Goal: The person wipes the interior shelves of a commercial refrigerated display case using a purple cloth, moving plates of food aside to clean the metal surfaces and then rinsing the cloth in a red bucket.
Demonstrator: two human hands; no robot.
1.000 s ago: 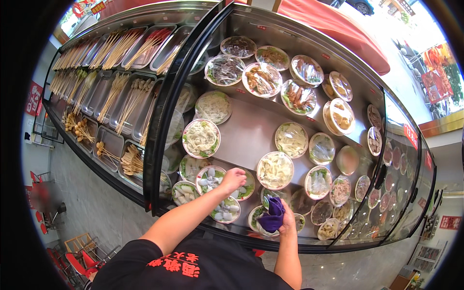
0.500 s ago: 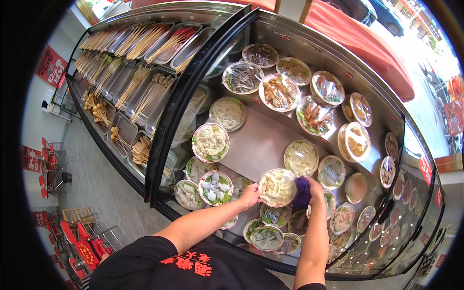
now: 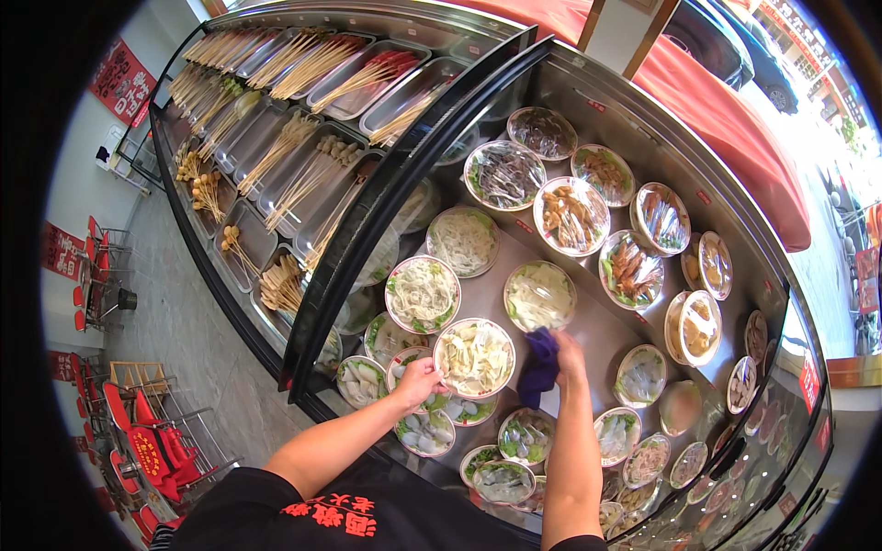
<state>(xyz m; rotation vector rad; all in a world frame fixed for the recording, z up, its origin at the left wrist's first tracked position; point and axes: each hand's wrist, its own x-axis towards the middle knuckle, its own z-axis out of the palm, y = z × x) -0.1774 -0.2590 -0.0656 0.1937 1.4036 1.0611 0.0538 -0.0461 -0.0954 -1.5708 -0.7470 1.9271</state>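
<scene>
My left hand grips the left rim of a white plate of pale yellowish strips, held level above other plates. A purple cloth hangs bunched from my right hand, to the right of that plate. Just beyond the cloth, a film-wrapped plate of pale food rests on the metal shelf; whether my right fingers touch its rim, I cannot tell. A plate of white shreds with greens and another pale plate stand to the left.
Many film-covered plates, such as brown pieces and greens, fill the steel display case. A black frame divides it from trays of skewers on the left. Red chairs stand on the grey floor.
The held plate has moved left with my left hand. The wrapped pale plate beyond it has shifted left along the shelf, and my right hand with the cloth has come nearer to it.
</scene>
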